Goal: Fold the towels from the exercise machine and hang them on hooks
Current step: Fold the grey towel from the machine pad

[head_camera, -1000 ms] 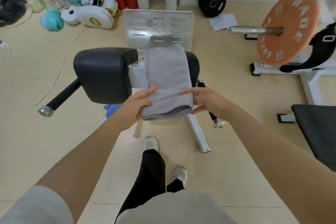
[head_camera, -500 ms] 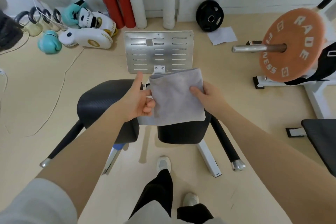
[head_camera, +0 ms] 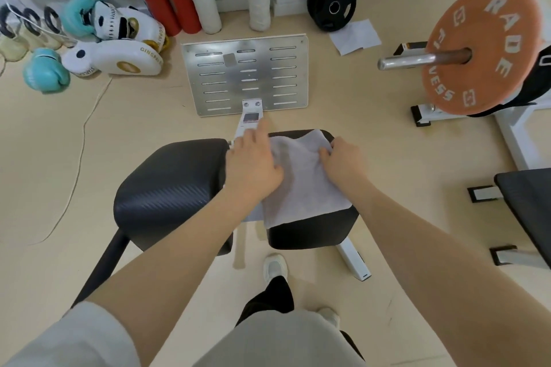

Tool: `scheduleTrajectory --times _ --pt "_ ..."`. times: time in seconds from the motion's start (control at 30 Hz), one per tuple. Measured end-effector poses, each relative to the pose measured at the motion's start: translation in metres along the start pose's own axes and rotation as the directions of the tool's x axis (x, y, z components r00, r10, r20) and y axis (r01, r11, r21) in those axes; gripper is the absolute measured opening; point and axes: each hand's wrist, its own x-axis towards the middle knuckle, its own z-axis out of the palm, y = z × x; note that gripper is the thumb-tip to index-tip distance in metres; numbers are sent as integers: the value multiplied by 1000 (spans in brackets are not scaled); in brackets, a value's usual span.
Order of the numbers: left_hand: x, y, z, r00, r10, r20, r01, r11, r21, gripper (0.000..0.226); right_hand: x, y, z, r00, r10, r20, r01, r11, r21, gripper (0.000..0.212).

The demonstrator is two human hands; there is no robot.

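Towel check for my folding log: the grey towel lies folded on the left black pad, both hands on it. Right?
Not quite. The head view shows the grey towel on the right black pad, not the left; the left hand and right hand are both on it.

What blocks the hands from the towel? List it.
Nothing visible. The left hand and right hand already lie on the folded towel, which rests on the machine's right pad. No hooks are in view.

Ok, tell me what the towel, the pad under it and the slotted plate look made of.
Towel: soft grey cloth, likely terry or microfibre; it creases and drapes.
Pad: black vinyl or leatherette, probably; faint sheen, woven-look texture.
Plate: brushed metal, perhaps steel or aluminium; dull silver glare.
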Motion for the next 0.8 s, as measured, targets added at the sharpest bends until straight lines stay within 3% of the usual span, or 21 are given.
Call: scheduleTrajectory --times 0.07,0.13,0.17,0.23,0.27,0.33,0.4,0.47,0.53,0.63,0.7,0.8 --pt "-1 15 10 974 226 2 -226 974 -18 60 1 2 2 999 24 -25 -23 999 41 24" --pt "-4 25 28 928 314 201 -322 947 7 67 -4 4 0 996 41 -77 -37 998 48 27" --pt "-6 25 38 906 309 287 -340 938 62 80 -6 4 -2 990 10 -143 -17 999 -48 32" --pt "-9 20 51 893 302 335 -377 907 188 104 -12 3 -4 943 -197 -269 124 956 -266 40" --pt "-10 18 54 898 307 315 -385 895 225 110 -15 -1 -3 901 -333 -277 261 928 -266 42" --pt "-10 16 57 911 320 261 -388 879 276 111 -21 -10 5 836 -541 -93 518 834 -191 42" --pt "-11 16 60 914 332 233 -395 861 321 110 -27 -10 20 793 -588 157 608 756 -242 52" --pt "-12 16 63 918 321 233 -382 871 307 115 -28 4 22 847 -494 197 532 789 -308 69" --pt "-13 14 64 921 306 240 -367 888 277 121 -25 26 11 939 -291 182 336 888 -314 64" --pt "-12 15 63 920 316 232 -370 893 254 125 -28 50 -10 977 -70 202 129 945 -299 61" --pt "-11 15 65 926 305 224 -356 902 244 126 -34 48 -9 986 -89 141 124 956 -265 56" --pt "-13 16 68 936 276 217 -325 915 239 128 -42 34 2 989 -112 99 119 990 -74 44"
